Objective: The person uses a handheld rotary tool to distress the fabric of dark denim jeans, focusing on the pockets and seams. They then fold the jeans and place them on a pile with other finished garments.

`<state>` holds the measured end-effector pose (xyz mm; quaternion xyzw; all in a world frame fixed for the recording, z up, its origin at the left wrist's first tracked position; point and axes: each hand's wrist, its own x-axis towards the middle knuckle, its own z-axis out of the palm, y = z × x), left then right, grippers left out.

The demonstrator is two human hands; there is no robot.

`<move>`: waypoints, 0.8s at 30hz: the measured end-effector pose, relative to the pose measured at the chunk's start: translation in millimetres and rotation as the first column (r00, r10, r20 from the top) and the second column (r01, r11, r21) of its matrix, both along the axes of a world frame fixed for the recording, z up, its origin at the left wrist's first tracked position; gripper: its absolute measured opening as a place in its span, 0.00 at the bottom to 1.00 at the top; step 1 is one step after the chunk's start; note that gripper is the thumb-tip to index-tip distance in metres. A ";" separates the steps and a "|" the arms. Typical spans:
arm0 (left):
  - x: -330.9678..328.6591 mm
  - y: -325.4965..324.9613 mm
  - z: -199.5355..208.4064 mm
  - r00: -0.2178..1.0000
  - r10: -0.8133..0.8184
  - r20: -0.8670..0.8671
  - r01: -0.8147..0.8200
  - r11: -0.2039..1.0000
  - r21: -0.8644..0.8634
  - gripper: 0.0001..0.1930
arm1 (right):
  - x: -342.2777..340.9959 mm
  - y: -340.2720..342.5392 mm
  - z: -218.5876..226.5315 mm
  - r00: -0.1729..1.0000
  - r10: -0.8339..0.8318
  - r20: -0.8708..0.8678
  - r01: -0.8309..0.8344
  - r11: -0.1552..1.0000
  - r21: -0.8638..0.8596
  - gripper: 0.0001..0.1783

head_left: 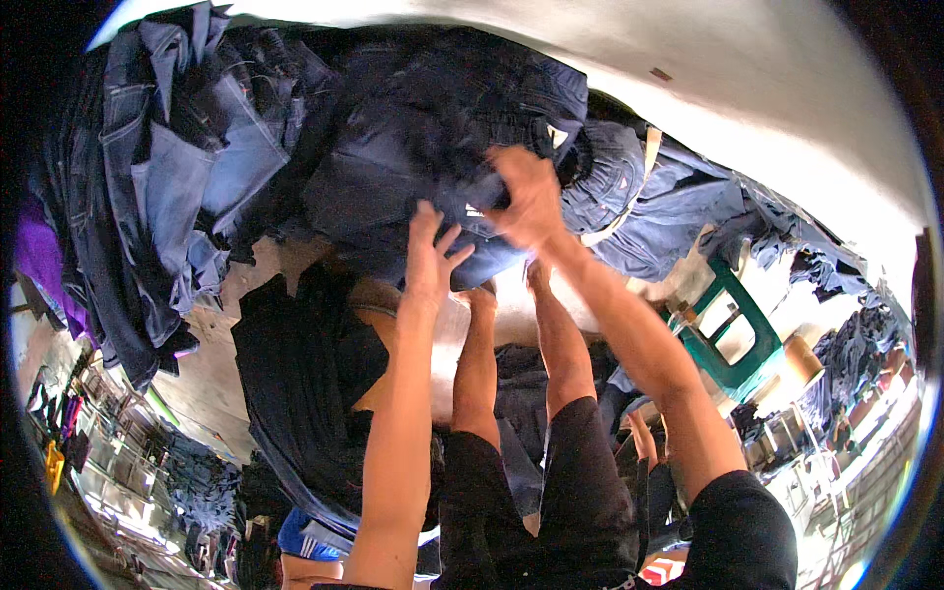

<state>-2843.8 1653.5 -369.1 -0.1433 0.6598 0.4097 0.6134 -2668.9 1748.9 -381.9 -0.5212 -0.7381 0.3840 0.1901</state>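
Observation:
A pile of dark navy denim garments lies before me, and the nearest piece is a dark pair of jeans (369,182) with a small white print on it. Over its near edge is my left hand (431,258), fingers spread and holding nothing that I can see. My right hand (531,202) is over the same garment, to the right of the print. It is blurred by motion, with thumb and fingers apart and no cloth visible between them. Whether either hand touches the cloth is hard to tell.
Faded blue jeans (211,147) hang in folds at the far left. A grey-blue garment with a gathered waistband (605,177) lies to the right. Black cloth (295,374) is draped left of my legs. A green plastic stool (752,344) stands on the right beside a white wall (787,118).

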 end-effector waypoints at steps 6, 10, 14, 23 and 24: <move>-21.5 19.8 16.2 0.998 0.045 0.046 -0.058 0.943 0.328 0.44 | -31.1 -57.1 24.0 0.990 0.132 -0.044 -0.127 0.987 0.101 0.49; -25.2 32.2 13.9 0.961 -0.220 -0.170 0.236 0.968 0.083 0.54 | -15.7 -60.2 8.9 0.966 0.230 -0.114 -0.239 0.969 -0.068 0.50; -20.0 39.6 0.1 0.885 -0.329 -0.328 0.314 0.944 -0.099 0.49 | 10.0 -40.3 -10.9 0.874 0.283 -0.395 -0.386 0.898 -0.211 0.44; -12.6 -93.4 64.4 0.947 0.121 -0.299 -0.179 0.968 -0.176 0.44 | 40.2 45.0 -129.0 0.909 -0.145 0.390 0.154 0.988 0.007 0.54; -18.2 -105.3 74.9 0.947 0.061 -0.317 -0.160 0.941 -0.297 0.44 | 38.2 45.7 -136.8 0.896 -0.086 0.435 0.126 0.990 -0.063 0.54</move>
